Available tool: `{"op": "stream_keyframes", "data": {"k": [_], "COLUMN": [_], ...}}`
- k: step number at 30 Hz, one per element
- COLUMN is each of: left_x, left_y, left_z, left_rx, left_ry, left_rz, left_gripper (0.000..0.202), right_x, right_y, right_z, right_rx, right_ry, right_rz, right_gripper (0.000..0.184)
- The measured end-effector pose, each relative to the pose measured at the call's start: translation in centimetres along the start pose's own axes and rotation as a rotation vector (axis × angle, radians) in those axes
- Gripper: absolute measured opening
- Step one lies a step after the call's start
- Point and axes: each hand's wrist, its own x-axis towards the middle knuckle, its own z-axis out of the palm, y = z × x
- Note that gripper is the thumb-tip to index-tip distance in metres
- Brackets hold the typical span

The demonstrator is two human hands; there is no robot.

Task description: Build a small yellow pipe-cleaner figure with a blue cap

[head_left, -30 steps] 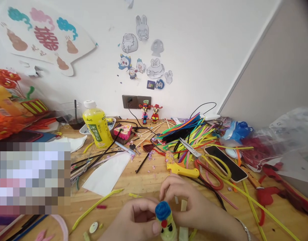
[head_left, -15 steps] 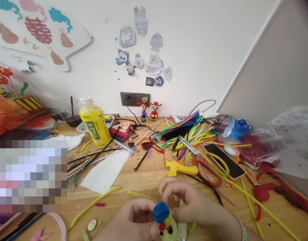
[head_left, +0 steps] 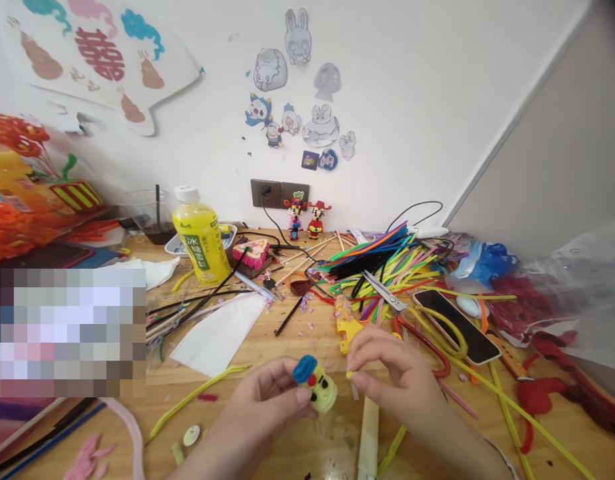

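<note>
Pipe cleaners [head_left: 377, 257] lie heaped far right on the cluttered surface [head_left: 287, 347]. At the near edge the left hand [head_left: 267, 400] grips a yellow figure [head_left: 315, 387], its blue cap and red nose already on. The right hand [head_left: 392, 377] pinches a yellow bit [head_left: 349, 375] just beside it, seemingly unattached.

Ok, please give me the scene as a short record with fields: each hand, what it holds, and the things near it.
Left hand: holds a pale yellow fuzzy figure with a blue top
Right hand: fingertips pinch a small yellow piece
Near the hands: yellow glue gun, scissors, phone
Further left: yellow bottle
Surface: wooden table
</note>
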Motion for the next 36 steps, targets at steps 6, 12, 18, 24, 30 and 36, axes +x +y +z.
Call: {"op": "stream_keyframes", "data": {"k": [6,12,18,24,30,36], "left_x": [-0.1,-0.1,-0.2,-0.2,-0.3,-0.3], "left_y": [0.2,0.3,0.4,0.4,0.6,0.7], "left_z": [0.3,0.2,0.2,0.3,0.4,0.4], "left_rx": [0.036,0.187,0.224,0.23,0.22,0.231], "left_ry": [0.072,0.044,0.043,0.049,0.035,0.011], "left_rz": [0.028,0.054,0.057,0.07,0.08,0.076], "left_gripper": [0.035,0.034,0.034,0.032,0.032,0.031], "right_x": [-0.4,-0.5,-0.6,-0.7,-0.7,-0.7], "right_y": [-1.1,-1.3,-1.4,-1.4,-1.4,-1.6], "right_z": [1.4,1.8,1.8,1.7,1.5,1.5], "right_rx": [-0.197,-0.264,-0.285,-0.291,-0.261,-0.259], "right_ry": [0.016,-0.014,-0.028,-0.065,-0.065,-0.095], "right_rz": [-0.159,-0.189,-0.186,-0.132,-0.111,-0.152], "right_gripper": [0.004,0.003,0.006,0.006,0.006,0.004]}}
